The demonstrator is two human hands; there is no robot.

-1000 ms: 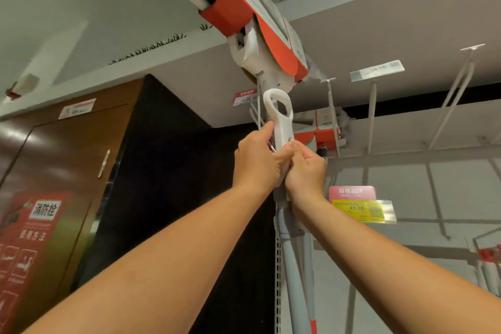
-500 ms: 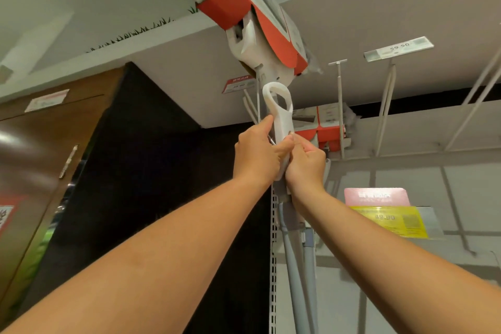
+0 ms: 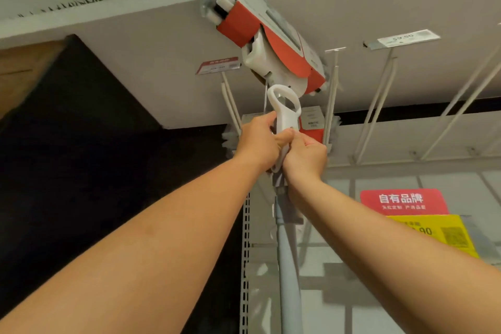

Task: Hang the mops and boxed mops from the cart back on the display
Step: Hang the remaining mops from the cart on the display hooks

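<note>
Both arms reach up to a mop with a grey pole (image 3: pixel 288 274) and a white handle ending in a hanging loop (image 3: pixel 284 106). My left hand (image 3: pixel 257 142) grips the white handle from the left. My right hand (image 3: pixel 305 156) grips it from the right, just below the loop. Above the loop hangs another mop, its white head (image 3: pixel 267 62) wrapped in a red and white card sleeve, with plastic film at its top. The loop sits close under that head, near thin white display hooks (image 3: pixel 230 102). Whether the loop is on a hook is hidden.
More long white hooks (image 3: pixel 379 100) jut from the display rail to the right, with price tags (image 3: pixel 406 38) at their ends. A red and yellow price sign (image 3: pixel 423 219) hangs at the right. Boxed red and white items (image 3: pixel 311 122) hang behind my hands. A dark wall fills the left.
The view has swung up and to the left. Both hands keep their hold on the white handle, and the loop stays just under the hanging mop head.
</note>
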